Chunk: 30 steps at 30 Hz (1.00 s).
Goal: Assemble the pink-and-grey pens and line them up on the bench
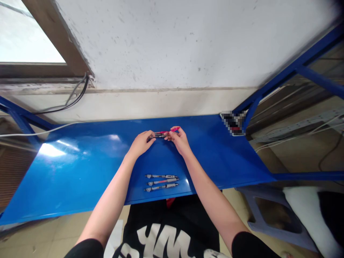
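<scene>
Near the far middle of the blue table (102, 179), my left hand (141, 143) is closed around the left ends of several pens (160, 135), dark and pinkish-red. At their right ends, my right hand (180, 142) is closed too, its fingers pinching a bright pink pen (175, 129) that tilts up to the right. My fingers hide parts of the bunch, so I cannot tell whether it touches the table. Closer to the front edge, three grey-and-clear pens lie roughly side by side: an upper pen (161, 176), a middle pen (162, 182) and a lower pen (161, 187).
A blurred-out item (233, 123) lies at the table's back right corner. Blue metal frame bars (279, 68) rise on the right. Behind the table is a white wall (166, 46). A white cable (40, 134) reaches the back left edge. A grey stool (268, 211) stands at right.
</scene>
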Each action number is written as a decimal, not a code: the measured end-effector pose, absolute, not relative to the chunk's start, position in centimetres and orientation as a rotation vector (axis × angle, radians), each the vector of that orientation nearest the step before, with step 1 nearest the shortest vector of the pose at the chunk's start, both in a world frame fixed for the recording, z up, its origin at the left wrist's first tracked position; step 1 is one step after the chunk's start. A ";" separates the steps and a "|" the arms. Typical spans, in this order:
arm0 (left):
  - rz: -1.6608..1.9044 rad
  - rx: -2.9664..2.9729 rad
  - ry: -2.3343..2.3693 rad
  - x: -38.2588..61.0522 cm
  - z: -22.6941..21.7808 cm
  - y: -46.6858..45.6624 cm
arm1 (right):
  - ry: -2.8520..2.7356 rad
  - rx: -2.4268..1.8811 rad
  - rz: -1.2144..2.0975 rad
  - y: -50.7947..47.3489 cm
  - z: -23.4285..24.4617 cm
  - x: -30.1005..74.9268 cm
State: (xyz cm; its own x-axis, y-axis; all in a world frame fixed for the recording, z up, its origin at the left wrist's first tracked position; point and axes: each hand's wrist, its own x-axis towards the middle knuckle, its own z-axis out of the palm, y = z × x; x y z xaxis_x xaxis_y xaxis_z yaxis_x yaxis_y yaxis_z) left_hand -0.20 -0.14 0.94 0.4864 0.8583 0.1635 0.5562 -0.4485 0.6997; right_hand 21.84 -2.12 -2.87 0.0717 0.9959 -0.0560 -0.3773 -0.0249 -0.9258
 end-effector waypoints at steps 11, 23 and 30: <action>0.672 2.150 1.187 -0.1 1.2 -0.3 | -0.855 -0.987 1.343 -2.1 -2.9 21.8; 0.640 2.118 1.226 0.0 1.4 -0.3 | -0.857 -0.987 1.341 -2.2 -2.9 21.9; 0.634 2.110 1.242 0.1 1.8 -0.6 | -0.860 -0.986 1.331 -2.1 -3.0 21.8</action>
State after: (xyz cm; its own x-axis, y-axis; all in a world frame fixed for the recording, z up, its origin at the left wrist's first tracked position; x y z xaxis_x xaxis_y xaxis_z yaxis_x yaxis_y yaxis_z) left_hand 0.12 -0.59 1.80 0.4475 0.8889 0.0982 0.6008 -0.3802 0.7032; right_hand 21.84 -2.08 -2.99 0.0685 0.9966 -0.0457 -0.3678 -0.0173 -0.9298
